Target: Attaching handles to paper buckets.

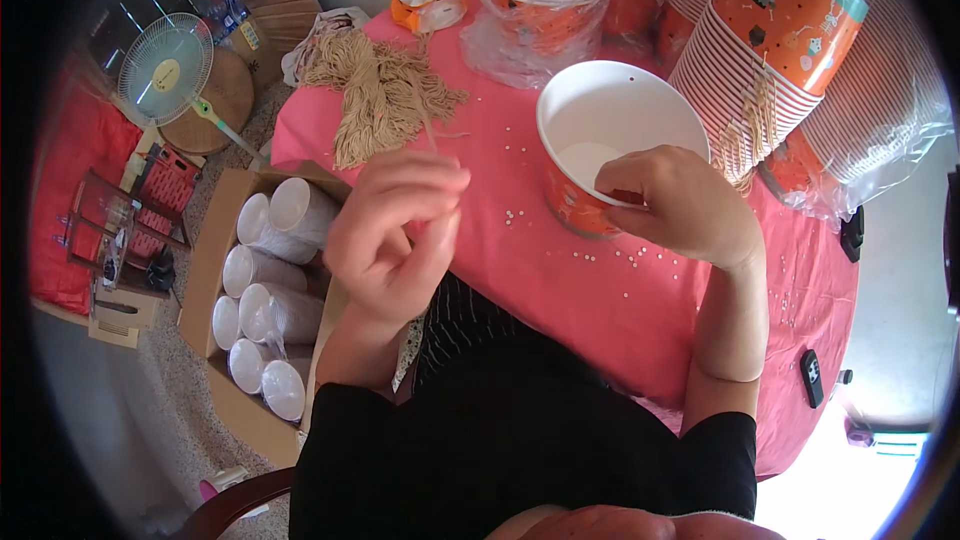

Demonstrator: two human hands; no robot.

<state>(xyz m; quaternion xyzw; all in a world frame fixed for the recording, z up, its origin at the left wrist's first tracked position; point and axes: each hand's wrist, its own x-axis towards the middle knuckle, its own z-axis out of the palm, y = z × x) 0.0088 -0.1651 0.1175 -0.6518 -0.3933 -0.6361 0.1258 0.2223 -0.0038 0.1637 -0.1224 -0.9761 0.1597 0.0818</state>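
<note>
An orange paper bucket point(572, 202) with a white inside stands upright on the pink-covered table. A small dark hole shows in its far wall, just below the rim. My right hand point(685, 202) is closed over the near right rim, thumb outside and fingers curled inside. To the left of the bucket my left hand point(395, 230) is raised, its fingers bent into a pinch and slightly blurred. Whatever it may hold is too small to make out. Beyond it lies a bundle of beige cords point(385, 90), with a loose strand near my fingertips.
Stacked buckets point(745, 70), some with cord handles, stand at the right; bagged buckets point(545, 0) are at the back. Small white discs point(590, 257) dot the tablecloth point(620, 330). A carton point(230, 380) of white cups stands left. A black remote point(811, 378) lies near the right edge.
</note>
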